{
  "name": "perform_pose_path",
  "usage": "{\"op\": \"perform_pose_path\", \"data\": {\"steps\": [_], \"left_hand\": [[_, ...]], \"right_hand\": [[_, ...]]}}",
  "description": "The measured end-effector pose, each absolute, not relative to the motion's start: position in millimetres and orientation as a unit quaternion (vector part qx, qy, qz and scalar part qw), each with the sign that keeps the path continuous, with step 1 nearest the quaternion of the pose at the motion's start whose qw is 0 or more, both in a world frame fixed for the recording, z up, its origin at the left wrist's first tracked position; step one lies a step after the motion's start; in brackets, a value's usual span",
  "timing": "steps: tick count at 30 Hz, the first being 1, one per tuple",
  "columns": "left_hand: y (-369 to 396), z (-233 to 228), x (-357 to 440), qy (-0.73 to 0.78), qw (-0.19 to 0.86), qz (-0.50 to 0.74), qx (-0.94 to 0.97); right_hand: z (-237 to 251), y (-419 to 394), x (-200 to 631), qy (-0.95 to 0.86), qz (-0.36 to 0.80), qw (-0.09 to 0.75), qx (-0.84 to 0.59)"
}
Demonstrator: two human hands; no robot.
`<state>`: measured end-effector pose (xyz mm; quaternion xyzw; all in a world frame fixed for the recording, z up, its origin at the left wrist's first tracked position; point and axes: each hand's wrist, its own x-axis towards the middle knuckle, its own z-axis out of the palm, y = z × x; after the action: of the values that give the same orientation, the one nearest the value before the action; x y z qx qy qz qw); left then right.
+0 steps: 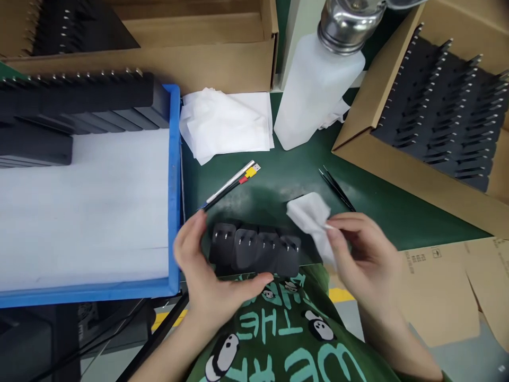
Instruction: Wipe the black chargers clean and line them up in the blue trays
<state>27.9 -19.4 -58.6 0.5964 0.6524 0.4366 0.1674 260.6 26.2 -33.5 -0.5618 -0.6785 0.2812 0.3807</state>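
Two cardboard boxes flank your green bench (286, 180): one box (199, 58) at the far left-centre, and an open box (421, 132) at the right holding rows of black adapters standing on edge. A blue tray (174, 185) lined with white foam sits on your left, with black adapters stacked along its far end. A translucent plastic bottle (314, 95) with a metal pump top stands far centre, and a pile of white wipes (226, 124) lies just left of it. A flat piece of cardboard (445, 286) lies near right.

Your left hand (207, 276) grips a row of four black plug adapters (256, 252) at the near edge of the bench, prongs facing up, thumb along the near side and fingers (191, 233) wrapped round the left end. Your right hand (361, 254) pinches a folded white wipe (312, 217) between thumb and fingertips; the wipe sits just beside the right end of the row, and whether it touches cannot be told.

A slim pen-like tool (230, 183) with yellow and red markers lies beyond the adapters. Black tweezers (336, 188) lie beyond your right hand.
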Motion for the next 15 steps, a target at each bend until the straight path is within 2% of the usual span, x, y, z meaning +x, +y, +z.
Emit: {"op": "perform_pose_path", "data": {"steps": [3, 6, 9, 15], "left_hand": [[-35, -63, 43, 0.682, 0.115, 0.422, 0.586], [-40, -65, 51, 0.687, 0.131, 0.349, 0.624], [-26, -59, 43, 0.654, 0.134, 0.333, 0.666], [0, -43, 8, 0.556, 0.23, 0.257, 0.757]], "right_hand": [[-28, 19, 241, -0.646, 0.41, 0.376, -0.522], [-34, 9, 227, -0.605, 0.452, 0.403, -0.518], [-39, -1, 220, -0.576, 0.479, 0.411, -0.52], [-33, 6, 231, -0.521, 0.576, 0.382, -0.502]]}}
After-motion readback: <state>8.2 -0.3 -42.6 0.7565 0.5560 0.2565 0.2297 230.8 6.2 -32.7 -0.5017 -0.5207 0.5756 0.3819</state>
